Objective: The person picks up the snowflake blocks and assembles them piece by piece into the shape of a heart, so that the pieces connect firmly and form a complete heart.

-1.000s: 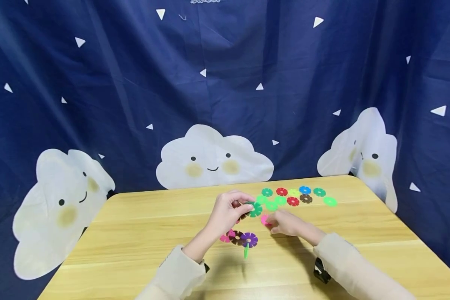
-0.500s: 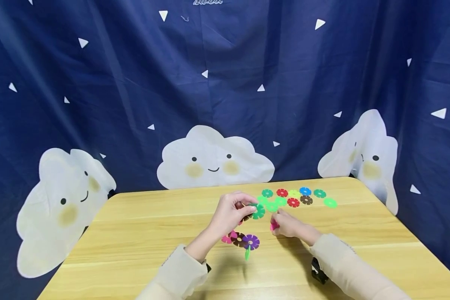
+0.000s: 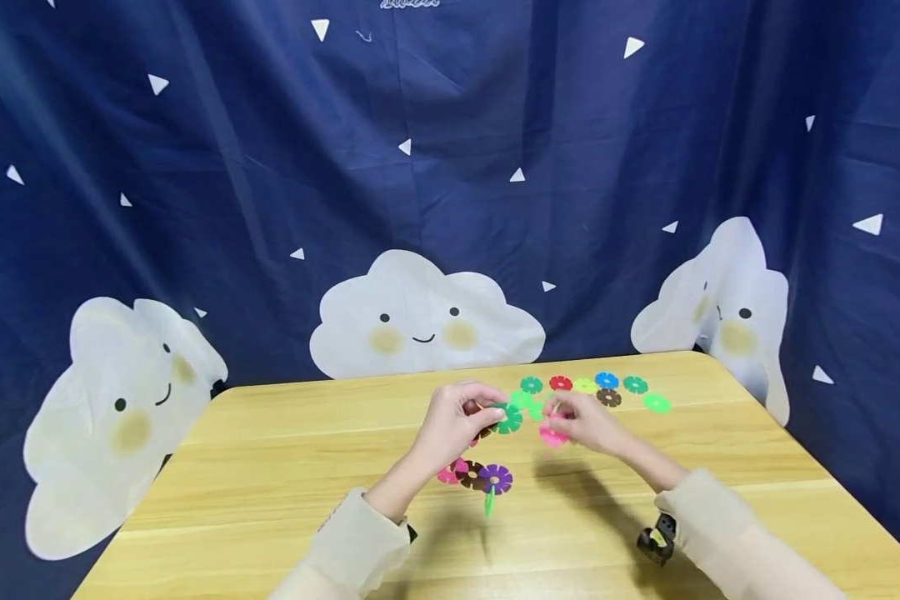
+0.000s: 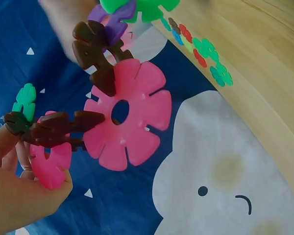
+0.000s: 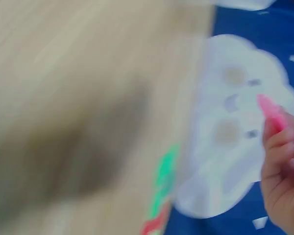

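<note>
In the head view my left hand [image 3: 450, 425] grips a chain of slotted plastic flower discs joined edge to edge. A dark green disc [image 3: 507, 418] is at the held end, while a purple disc [image 3: 497, 479] and a light green disc [image 3: 489, 502] hang lower. The left wrist view shows the chain's large pink disc [image 4: 152, 112] between brown discs, with thumb and fingers at the brown and green end. To the right, my right hand [image 3: 588, 425] pinches a separate pink flower disc [image 3: 553, 432], which is apart from the chain. That wrist view is blurred.
Several loose flower discs lie on the wooden table [image 3: 270, 467] toward the back right, among them a blue disc [image 3: 607, 380], a brown disc [image 3: 609, 397] and a light green disc [image 3: 656, 403]. A dark blue curtain [image 3: 450, 200] with clouds hangs behind the table.
My right hand has picked up the pink disc from the table and raised it, and it has turned to show its flat side. My left hand stays nearly still with the chain.
</note>
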Available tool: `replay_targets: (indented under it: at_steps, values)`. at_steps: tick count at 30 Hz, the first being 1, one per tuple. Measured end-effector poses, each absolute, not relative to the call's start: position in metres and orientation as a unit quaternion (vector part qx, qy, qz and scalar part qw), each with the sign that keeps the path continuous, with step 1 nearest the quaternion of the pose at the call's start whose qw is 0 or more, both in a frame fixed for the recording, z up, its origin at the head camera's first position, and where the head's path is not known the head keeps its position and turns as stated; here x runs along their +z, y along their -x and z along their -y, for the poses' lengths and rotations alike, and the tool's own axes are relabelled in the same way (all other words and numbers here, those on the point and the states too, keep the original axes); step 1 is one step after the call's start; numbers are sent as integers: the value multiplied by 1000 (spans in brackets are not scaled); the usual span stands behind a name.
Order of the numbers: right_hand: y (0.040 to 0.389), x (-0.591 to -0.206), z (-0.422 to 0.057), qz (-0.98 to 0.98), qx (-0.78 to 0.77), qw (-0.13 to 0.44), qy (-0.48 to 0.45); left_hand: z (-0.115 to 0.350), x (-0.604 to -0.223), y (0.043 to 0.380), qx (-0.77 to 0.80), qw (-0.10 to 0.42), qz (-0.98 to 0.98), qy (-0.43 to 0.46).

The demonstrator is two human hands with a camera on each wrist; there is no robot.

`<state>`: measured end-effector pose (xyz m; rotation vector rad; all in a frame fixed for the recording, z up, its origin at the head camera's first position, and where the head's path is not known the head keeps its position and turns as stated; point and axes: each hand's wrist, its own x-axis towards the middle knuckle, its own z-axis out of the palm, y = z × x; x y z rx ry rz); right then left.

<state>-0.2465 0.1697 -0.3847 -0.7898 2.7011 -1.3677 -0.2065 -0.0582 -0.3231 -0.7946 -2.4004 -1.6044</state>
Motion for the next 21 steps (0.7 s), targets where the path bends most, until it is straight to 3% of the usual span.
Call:
replay_targets:
  at_steps: [8,17,21]
  values:
    - [216,-330,-152,-778,-597,20,194,56,-324,205,-499,122,811,280]
    - [204,-324,-137,-776,-607,-11,172,52,-329,204,-459,201,801,328]
    - [201,-322,-137,-766,-617,3,181,50,-329,203,-454,218,795,339]
